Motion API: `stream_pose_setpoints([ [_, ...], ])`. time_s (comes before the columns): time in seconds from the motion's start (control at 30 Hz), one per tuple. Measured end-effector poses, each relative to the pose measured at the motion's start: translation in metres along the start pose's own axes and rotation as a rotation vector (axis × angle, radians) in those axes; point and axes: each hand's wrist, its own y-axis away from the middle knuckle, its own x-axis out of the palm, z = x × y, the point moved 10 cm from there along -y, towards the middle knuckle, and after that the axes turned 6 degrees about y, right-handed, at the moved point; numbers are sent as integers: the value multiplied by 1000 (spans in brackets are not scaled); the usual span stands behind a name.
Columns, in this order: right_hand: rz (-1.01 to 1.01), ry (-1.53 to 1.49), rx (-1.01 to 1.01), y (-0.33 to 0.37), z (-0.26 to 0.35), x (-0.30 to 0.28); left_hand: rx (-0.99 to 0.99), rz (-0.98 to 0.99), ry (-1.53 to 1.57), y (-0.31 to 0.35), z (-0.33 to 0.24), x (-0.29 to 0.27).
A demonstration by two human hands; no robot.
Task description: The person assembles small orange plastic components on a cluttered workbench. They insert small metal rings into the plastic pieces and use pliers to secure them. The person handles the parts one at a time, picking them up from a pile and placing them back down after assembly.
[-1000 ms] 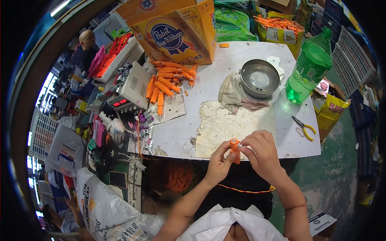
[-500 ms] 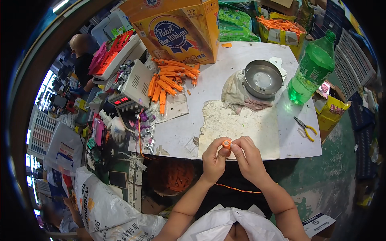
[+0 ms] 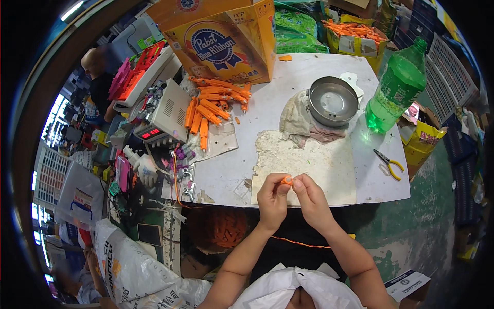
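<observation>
A small orange plastic piece (image 3: pixel 286 180) is held up at the table's front edge, mostly covered by fingers. My left hand (image 3: pixel 272 200) grips it between thumb and index finger. My right hand (image 3: pixel 311 198) pinches at its right side, thumb and fingertips pressed together; whether they hold a separate small part cannot be seen. Beneath and beyond both hands lies a worn cream sheet (image 3: pixel 303 159) on the white table (image 3: pixel 226 175). Several orange plastic pieces of elongated shape (image 3: pixel 213 105) are heaped at the left of the table.
A steel bowl (image 3: pixel 333 101) rests on a cloth (image 3: pixel 297 119). Right of it stand a green bottle (image 3: pixel 397 87) and yellow-handled pliers (image 3: pixel 388 164). A large yellow carton (image 3: pixel 221 46) and a power supply (image 3: pixel 167 116) occupy the left. Below the table is a container of orange pieces (image 3: pixel 221 226).
Both hands have shifted slightly up and left with the orange piece, and my fingers cover more of it. The whole view has also moved a little.
</observation>
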Motion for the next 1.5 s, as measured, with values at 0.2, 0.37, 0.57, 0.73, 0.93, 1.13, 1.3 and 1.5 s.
stream_pose_setpoints([
  [0.2, 164, -464, 172, -3, -14, 17, 279, 75, -253, -9, -19, -1],
  [0.37, -16, -185, 78, -8, -10, 2, 81, 51, -144, -15, 2, 1],
  [0.57, -112, -203, 78, -3, -19, -18, -175, 137, 91, -17, 29, 22],
  [0.73, -33, -497, 189, -2, -26, -12, 333, 178, -356, -18, -9, 31],
  [0.93, -259, -257, 117, -7, -39, -53, 98, -78, -57, -30, -2, -12],
  [1.13, 240, -889, 103, 2, -15, -23, -130, -17, 122, -32, 13, -16],
  [1.3, 275, -901, 121, 8, -2, -17, -218, 53, 203, -21, 19, -2],
  [1.5, 305, -845, 87, 13, 4, -16, -265, 109, 233, -10, 13, 10],
])
